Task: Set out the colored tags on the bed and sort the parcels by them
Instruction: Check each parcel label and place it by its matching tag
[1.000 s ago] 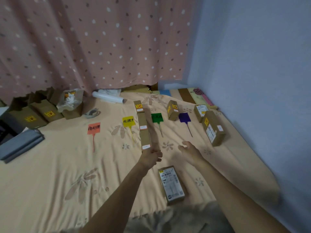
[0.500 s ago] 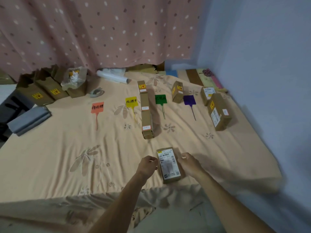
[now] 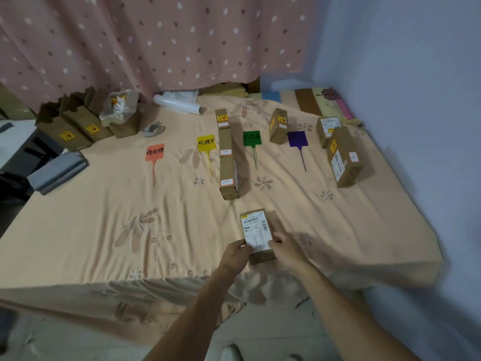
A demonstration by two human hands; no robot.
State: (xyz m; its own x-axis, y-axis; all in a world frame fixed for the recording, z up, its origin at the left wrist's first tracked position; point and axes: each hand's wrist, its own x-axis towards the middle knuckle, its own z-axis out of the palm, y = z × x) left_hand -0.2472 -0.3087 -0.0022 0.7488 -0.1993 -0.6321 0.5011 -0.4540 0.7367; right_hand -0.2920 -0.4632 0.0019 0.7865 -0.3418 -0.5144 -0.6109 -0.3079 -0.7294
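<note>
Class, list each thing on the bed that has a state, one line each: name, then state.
Labelled parcel: label up, gripped by left hand and right hand.
Long parcel row: lying end to end.
Orange tag: flat, no parcel beside it.
Plastic roll: lying down.

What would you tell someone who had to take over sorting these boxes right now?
Left hand and right hand: both hold the labelled parcel at the near bed edge.
Tags laid out in a row: orange tag, yellow tag, green tag, purple tag.
Done: a line of long parcels lies between yellow and green; other parcels sit near the purple tag.
Left: place the held parcel, then sort the boxes by the curtain.
</note>
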